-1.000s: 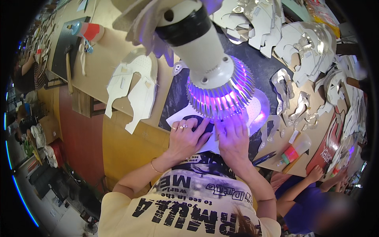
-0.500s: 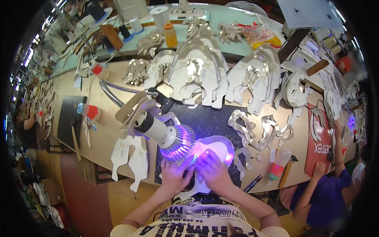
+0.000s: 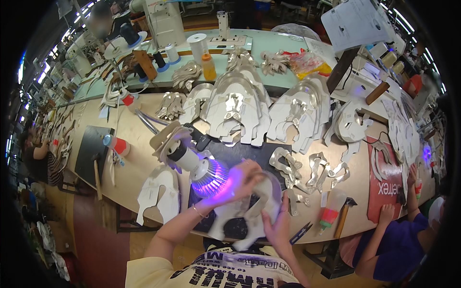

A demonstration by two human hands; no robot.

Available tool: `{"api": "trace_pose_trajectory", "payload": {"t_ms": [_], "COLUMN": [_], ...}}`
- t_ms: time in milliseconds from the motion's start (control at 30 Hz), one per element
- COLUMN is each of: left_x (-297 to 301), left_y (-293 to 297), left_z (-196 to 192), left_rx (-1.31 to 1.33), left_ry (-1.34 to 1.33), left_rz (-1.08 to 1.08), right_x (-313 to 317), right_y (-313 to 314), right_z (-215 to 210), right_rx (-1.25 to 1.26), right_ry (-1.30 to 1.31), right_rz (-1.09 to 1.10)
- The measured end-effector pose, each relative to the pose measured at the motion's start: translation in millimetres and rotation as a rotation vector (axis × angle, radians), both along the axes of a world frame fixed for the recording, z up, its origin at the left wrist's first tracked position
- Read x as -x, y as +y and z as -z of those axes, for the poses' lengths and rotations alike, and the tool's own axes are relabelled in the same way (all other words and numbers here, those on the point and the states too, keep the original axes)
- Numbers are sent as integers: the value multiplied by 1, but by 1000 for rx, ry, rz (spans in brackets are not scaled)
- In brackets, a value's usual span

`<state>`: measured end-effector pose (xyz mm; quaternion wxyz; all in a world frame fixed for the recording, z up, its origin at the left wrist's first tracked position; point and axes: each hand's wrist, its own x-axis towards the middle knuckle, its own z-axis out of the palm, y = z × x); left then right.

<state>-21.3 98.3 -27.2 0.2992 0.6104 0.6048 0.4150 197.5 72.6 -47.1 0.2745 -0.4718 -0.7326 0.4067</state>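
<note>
A white and silver shoe upper [image 3: 273, 192] is tilted up over the dark work mat [image 3: 206, 223], its two legs pointing toward me. My right hand [image 3: 277, 228] grips its right edge, thumb on the near face. Crossing above the piece, my left hand [image 3: 246, 176] has its fingers curled at the toe end; they are slightly blurred. Just left of that hand glows a lamp [image 3: 210, 177] with purple light. Another white upper [image 3: 161, 194] lies on the table to the left.
Stacked uppers [image 3: 235, 108] and silver cut pieces [image 3: 285, 165] lie beyond the mat. To the right are a bottle [image 3: 331, 211], a hammer [image 3: 343, 218] and a dark slim tool [image 3: 301, 233]. Another person's arm [image 3: 377, 230] rests at the table's right side. A second bottle [image 3: 116, 145] stands left.
My hands were together on the upper under the lamp. Now the upper is lifted and tilted, the left hand has moved up and the right hand to its right edge. The view has also shifted.
</note>
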Motion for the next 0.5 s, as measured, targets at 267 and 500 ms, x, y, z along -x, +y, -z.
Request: {"api": "trace_pose_trajectory", "payload": {"t_ms": [267, 500], "left_x": [9, -16], "left_y": [-59, -131], "left_z": [41, 34], "left_rx": [6, 195], "left_ry": [-884, -987], "left_rz": [-515, -650], "right_x": [9, 71], "right_y": [94, 120], "right_z": [-71, -83], "right_rx": [0, -322], "right_ry": [-106, -459], "right_rz": [-247, -636]}}
